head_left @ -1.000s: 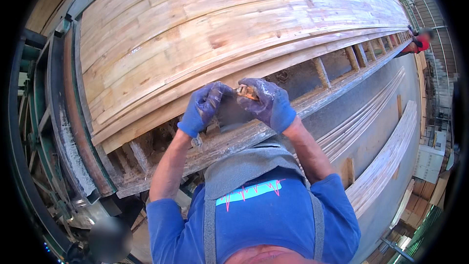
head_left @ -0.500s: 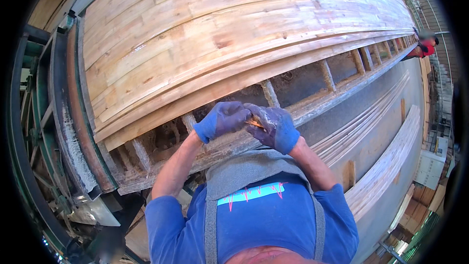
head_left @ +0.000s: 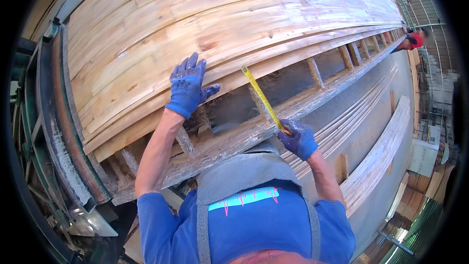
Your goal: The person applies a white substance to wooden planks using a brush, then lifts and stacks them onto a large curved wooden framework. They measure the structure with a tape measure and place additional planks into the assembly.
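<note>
My left hand (head_left: 186, 88), in a blue and dark coated glove, lies over the near edge of the wooden boards (head_left: 195, 24), its fingers stretched out and the thumb apart. In my right hand (head_left: 299, 139), gloved the same way, is a tape measure (head_left: 264, 99). Its yellow blade is drawn out and slants up and left, the tip close to the edge of the boards. The case is mostly hidden by the fingers. Several board edges are layered along the near side of the large jointed wood surface.
A worn frame rail (head_left: 234, 139) with crosspieces and open gaps runs between me and the boards. Long thin wooden strips (head_left: 349, 117) and a board stack (head_left: 378, 151) lie at the right. Metal machinery (head_left: 58, 117) stands left. Another person in red (head_left: 416, 40) is at the far right.
My hands were together over the rail. Now they are apart: the left has moved up onto the boards and opened, the right has moved down and right, and the yellow blade is drawn out.
</note>
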